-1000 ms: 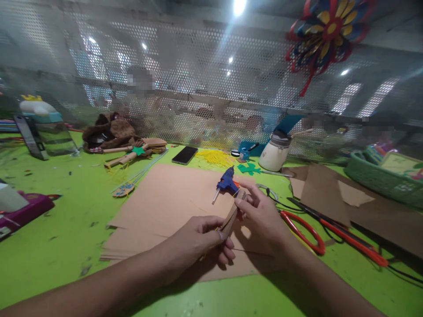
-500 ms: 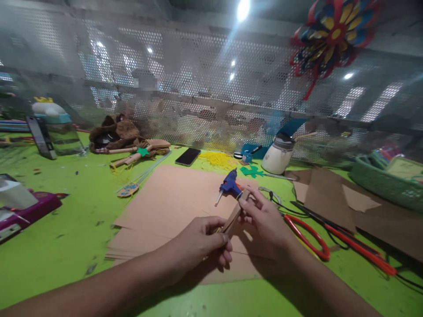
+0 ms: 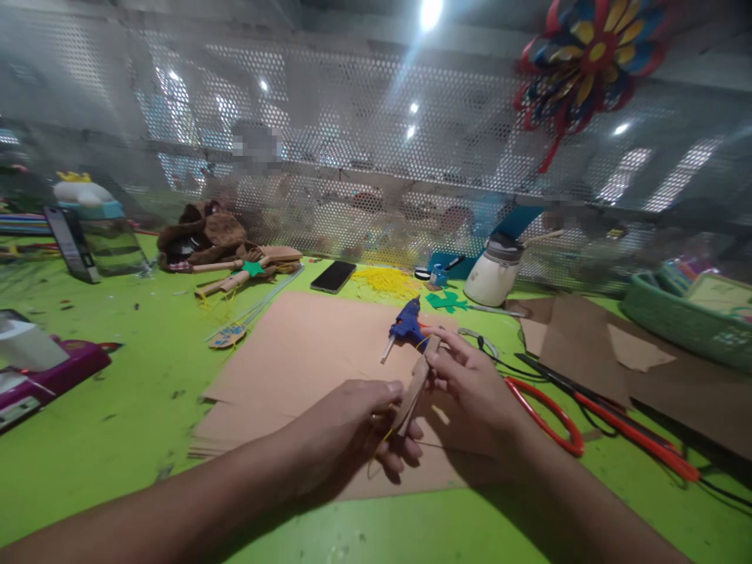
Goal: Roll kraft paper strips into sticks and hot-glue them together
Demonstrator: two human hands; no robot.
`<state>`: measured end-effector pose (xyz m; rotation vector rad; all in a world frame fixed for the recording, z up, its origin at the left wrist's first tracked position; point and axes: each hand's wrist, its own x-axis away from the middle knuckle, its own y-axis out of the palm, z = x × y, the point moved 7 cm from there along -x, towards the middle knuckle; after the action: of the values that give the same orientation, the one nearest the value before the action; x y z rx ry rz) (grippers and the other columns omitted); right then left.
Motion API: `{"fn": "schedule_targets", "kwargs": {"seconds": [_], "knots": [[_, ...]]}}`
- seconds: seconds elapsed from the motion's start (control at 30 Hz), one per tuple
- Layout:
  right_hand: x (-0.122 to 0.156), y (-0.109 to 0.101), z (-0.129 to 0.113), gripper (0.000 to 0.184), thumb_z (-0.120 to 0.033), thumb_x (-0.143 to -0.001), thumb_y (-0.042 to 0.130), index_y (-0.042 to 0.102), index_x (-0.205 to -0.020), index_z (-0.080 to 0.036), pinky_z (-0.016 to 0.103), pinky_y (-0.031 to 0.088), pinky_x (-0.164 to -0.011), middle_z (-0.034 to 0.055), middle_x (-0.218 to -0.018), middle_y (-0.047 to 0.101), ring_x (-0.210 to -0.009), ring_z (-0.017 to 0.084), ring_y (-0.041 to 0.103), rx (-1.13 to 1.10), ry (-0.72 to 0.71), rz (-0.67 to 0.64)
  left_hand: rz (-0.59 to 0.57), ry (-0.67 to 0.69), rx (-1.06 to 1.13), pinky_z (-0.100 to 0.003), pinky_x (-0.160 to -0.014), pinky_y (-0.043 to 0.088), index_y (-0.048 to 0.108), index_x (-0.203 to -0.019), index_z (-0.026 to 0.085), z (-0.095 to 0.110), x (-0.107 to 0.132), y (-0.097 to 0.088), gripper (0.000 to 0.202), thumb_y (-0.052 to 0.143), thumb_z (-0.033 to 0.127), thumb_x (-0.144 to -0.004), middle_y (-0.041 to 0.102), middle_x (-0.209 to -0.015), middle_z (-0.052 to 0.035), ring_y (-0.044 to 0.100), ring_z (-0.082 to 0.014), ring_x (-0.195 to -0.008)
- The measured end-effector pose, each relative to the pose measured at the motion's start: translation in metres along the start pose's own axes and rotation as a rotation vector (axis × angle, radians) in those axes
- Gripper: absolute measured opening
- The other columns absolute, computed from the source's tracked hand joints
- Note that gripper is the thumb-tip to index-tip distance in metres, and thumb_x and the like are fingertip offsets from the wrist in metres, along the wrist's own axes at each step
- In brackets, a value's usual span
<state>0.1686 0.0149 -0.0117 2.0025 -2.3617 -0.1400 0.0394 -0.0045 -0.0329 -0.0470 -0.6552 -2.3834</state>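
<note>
A narrow brown cardboard strip [image 3: 416,389], apparently folded lengthwise, slants between my two hands. My left hand [image 3: 352,415] is closed loosely around its lower end, with the fingertips under it and the thumb beside its edge. My right hand [image 3: 473,384] pinches the upper end between thumb and fingers. Thin yellow string [image 3: 383,443] hangs from the lower end, and more shows near the top. Just beyond the strip, a blue glue gun [image 3: 406,321] lies on a stack of brown paper sheets [image 3: 305,337].
Red-handled scissors [image 3: 544,415] and brown cardboard pieces [image 3: 581,345] lie at right, near a green basket [image 3: 681,313]. Behind are a phone [image 3: 334,276], yellow shreds [image 3: 385,282] and a white jar [image 3: 492,274]. A purple power strip [image 3: 76,372] is at left.
My left thumb has shifted up along the strip and its grip looks looser. The strip has turned, showing more of its broad face, and a loop of yellow string now hangs below.
</note>
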Motion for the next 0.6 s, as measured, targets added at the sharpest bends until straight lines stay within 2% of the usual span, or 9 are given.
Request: {"fn": "schedule_targets", "kwargs": {"seconds": [0.17,0.4,0.6], "knots": [[0.0,0.007,0.001,0.044,-0.032,-0.069,0.067,0.058,-0.11,-0.019,0.026,0.043,-0.056,-0.0033,-0.063,0.055,-0.057,0.013,0.052,-0.061,0.018,-0.109,-0.008,0.033,-0.001,-0.028,-0.057,0.041,0.058,-0.083,0.008,0.0,-0.003,-0.001,0.026,0.05,0.032,-0.085,0.061,-0.074,-0.0115,0.058,-0.0163,-0.064],[0.002,0.011,0.007,0.041,-0.03,-0.072,0.066,0.057,-0.111,-0.02,0.027,0.044,-0.059,-0.0024,-0.066,0.057,-0.06,0.013,0.054,-0.128,0.063,-0.167,-0.044,-0.011,-0.002,-0.03,-0.059,0.043,0.06,-0.081,0.01,-0.005,-0.004,-0.001,0.024,0.054,0.033,-0.083,0.06,-0.067,-0.0081,0.055,-0.0137,-0.054],[0.005,0.017,0.008,0.039,-0.026,-0.071,0.067,0.058,-0.109,-0.02,0.027,0.043,-0.06,-0.002,-0.066,0.057,-0.062,0.014,0.056,-0.179,0.1,-0.244,-0.057,-0.038,0.033,-0.029,-0.06,0.044,0.059,-0.076,0.01,-0.006,-0.003,0.001,0.024,0.054,0.032,-0.083,0.06,-0.064,-0.008,0.056,-0.0139,-0.054]]}}
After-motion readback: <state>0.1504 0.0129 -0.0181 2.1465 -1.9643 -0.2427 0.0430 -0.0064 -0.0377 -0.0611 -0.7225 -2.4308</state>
